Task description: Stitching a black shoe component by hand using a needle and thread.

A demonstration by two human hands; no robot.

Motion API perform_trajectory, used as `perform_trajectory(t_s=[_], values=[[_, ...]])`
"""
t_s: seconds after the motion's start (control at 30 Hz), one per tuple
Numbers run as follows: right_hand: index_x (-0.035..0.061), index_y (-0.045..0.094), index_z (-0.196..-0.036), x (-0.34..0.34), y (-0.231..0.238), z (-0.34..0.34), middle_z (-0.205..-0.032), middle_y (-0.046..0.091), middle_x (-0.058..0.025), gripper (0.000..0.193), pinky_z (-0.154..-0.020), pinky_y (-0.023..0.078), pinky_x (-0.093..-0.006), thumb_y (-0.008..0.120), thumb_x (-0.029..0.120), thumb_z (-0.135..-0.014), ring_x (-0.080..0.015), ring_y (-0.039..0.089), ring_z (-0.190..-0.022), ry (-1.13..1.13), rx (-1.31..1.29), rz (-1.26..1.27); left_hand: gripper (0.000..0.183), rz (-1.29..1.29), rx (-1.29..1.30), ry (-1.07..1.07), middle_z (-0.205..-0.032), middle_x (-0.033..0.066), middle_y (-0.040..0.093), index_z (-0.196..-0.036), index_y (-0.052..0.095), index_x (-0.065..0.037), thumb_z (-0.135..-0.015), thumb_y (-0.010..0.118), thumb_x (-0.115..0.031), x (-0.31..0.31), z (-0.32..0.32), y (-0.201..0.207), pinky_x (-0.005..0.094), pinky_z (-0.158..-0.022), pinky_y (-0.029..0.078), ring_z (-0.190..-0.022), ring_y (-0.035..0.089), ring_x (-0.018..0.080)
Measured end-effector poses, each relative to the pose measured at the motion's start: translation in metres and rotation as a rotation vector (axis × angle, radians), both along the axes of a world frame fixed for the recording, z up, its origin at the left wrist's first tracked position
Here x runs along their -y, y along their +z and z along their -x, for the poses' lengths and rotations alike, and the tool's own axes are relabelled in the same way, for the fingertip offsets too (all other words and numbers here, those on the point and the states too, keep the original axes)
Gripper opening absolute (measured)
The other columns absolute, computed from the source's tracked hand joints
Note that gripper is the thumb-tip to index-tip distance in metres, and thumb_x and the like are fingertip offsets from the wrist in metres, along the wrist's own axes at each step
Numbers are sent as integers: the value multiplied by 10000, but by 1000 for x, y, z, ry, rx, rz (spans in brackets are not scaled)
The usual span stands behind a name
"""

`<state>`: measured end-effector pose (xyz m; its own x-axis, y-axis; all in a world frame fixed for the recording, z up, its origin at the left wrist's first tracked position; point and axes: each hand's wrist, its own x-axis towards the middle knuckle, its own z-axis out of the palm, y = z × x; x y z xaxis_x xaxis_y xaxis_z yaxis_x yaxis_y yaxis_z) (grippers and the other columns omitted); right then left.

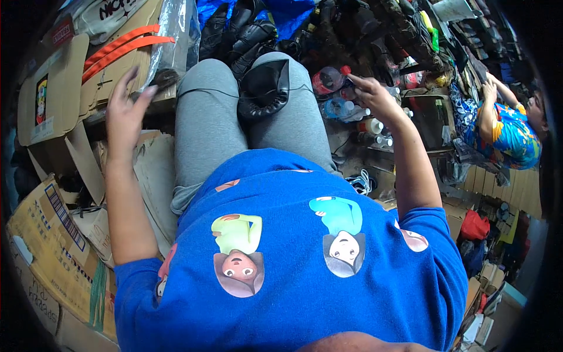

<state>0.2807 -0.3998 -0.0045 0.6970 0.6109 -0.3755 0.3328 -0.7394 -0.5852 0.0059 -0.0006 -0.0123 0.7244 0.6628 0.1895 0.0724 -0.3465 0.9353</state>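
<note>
A black leather shoe piece (264, 91), with a gathered, rounded edge, rests on my grey-trousered thighs. A thin dark cord (208, 90) runs across both thighs at its level. Raised to the left of my knees, my left hand (126, 111) is open and slightly blurred, thumb and fingers apart, near a clear plastic sheet (167, 44). My right hand (378, 100) is lifted to the right of my thighs, above several bottles. Its fingers are stretched out and somewhat apart, with nothing visible in them. Neither hand touches the shoe piece.
Cardboard boxes (56, 97) with orange strips (126, 48) stand at left. Black shoes (246, 32) lie beyond my knees. Plastic bottles (337, 108) cluster at right, one with a red cap. A person in a bright patterned shirt (513, 135) sits at far right.
</note>
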Motion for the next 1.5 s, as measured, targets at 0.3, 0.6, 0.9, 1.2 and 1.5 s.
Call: perform_trajectory(t_s=[0.3,0.6,0.9,1.2,1.5], values=[[52,675,-883,-107,32,34,-832,609,-55,104,-648,510,-273,650,27,-786,-152,621,-723,558,413,-366,361,-206,-283,-800,-1153,145,592,-1056,617,-27,-729,717,-140,98,-121,18,324,-940,422,-1098,558,238],[62,678,-836,-113,33,33,-765,565,-56,71,-515,478,-271,675,47,-767,-147,591,-601,640,355,-364,276,-64,-466,-988,-885,64,641,-954,624,2,-746,715,-155,91,-143,16,293,-818,446,-863,589,155],[73,662,-864,-101,11,47,-785,572,-49,121,-655,483,-294,665,27,-752,-167,600,-763,503,214,-453,355,286,-440,-1069,-954,51,642,-1068,623,24,-762,689,-144,85,-145,-3,285,-887,433,-933,580,137],[173,707,-953,-87,10,77,-791,598,-92,258,-633,502,-353,652,32,-743,-254,617,-720,428,346,-436,447,382,-496,-1206,-1151,102,590,-1221,559,8,-790,613,-99,83,-138,4,300,-1019,332,-1132,519,187],[191,696,-1002,-87,27,94,-769,574,-94,346,-700,439,-386,586,27,-719,-260,587,-744,509,575,-260,433,381,-486,-1226,-1175,98,577,-1228,550,10,-801,576,-54,87,-137,0,294,-1009,347,-1135,520,183]])
